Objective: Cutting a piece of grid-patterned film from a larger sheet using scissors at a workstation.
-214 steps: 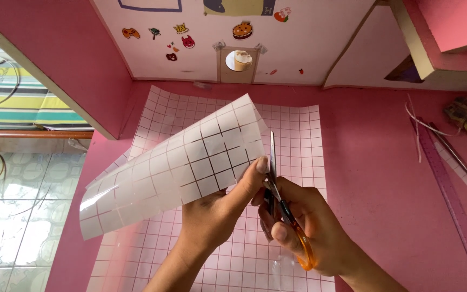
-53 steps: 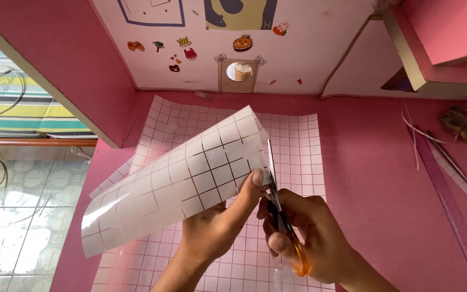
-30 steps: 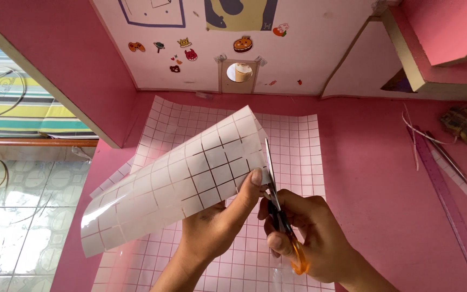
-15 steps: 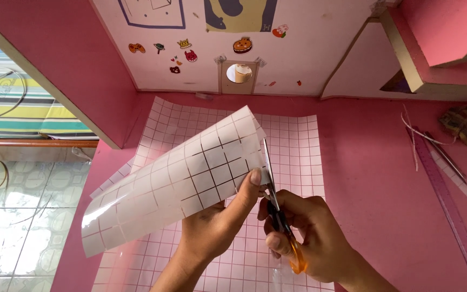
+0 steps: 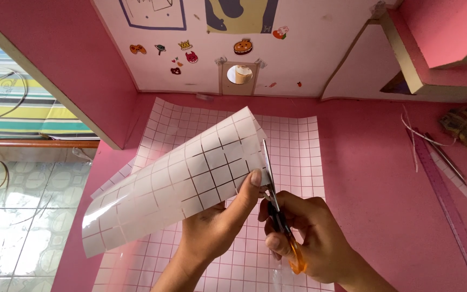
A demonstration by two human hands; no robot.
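My left hand (image 5: pixel 217 227) pinches the gridded sheet (image 5: pixel 179 178) up over the bench (image 5: pixel 374 178); my right hand (image 5: pixel 309 238) grips the scissors (image 5: pixel 274 200), blades at its edge. I'd keep it taut, follow one gridline.

White black-gridded sheet (image 5: pixel 179 178), orange-handled scissors (image 5: pixel 279 216), pink table (image 5: pixel 385 178), purple ruler (image 5: pixel 449 205).

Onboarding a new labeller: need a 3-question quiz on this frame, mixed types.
1. True or false: the right hand holds scissors.
2. What does the left hand grip?
3. The purple ruler lies: A) right of the hands, B) under the sheet, C) on the wall.

Key:
1. True; orange handle.
2. A curled gridded sheet, thumb on its edge.
3. A, on the pink tabletop.
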